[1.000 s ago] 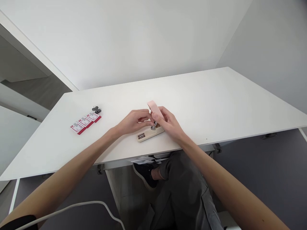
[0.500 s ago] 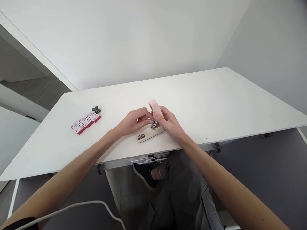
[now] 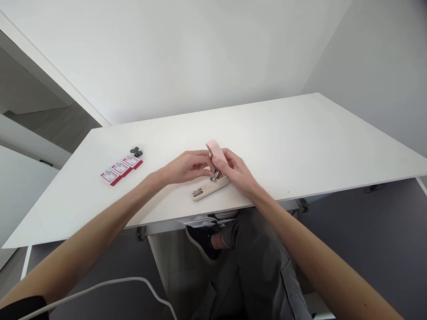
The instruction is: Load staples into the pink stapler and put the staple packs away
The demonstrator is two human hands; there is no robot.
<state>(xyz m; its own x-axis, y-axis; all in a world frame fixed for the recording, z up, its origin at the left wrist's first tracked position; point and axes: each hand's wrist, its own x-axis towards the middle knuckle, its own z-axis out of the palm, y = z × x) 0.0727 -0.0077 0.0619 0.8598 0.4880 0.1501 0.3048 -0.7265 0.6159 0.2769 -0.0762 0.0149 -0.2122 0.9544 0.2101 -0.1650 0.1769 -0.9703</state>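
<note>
A stapler (image 3: 211, 188) with a cream base and a raised pink top lies opened up near the table's front edge. My right hand (image 3: 237, 172) is closed around its pink top and back end. From the other side, my left hand (image 3: 194, 166) pinches with thumb and fingertips at the metal magazine (image 3: 215, 175) between top and base. Whether a small strip of staples is in those fingertips I cannot tell. A patterned dark metal plate sits on the front end of the base.
On the left of the white table (image 3: 283, 142) lie several red-and-white packets (image 3: 122, 168) in an overlapping row. Small dark objects (image 3: 136, 151) sit just behind them. A white cable (image 3: 113, 281) runs below my left forearm. A wall stands behind the table.
My left thumb and fingers have moved slightly right and down, onto the metal magazine. My right hand keeps its hold on the stapler. The view has shifted slightly.
</note>
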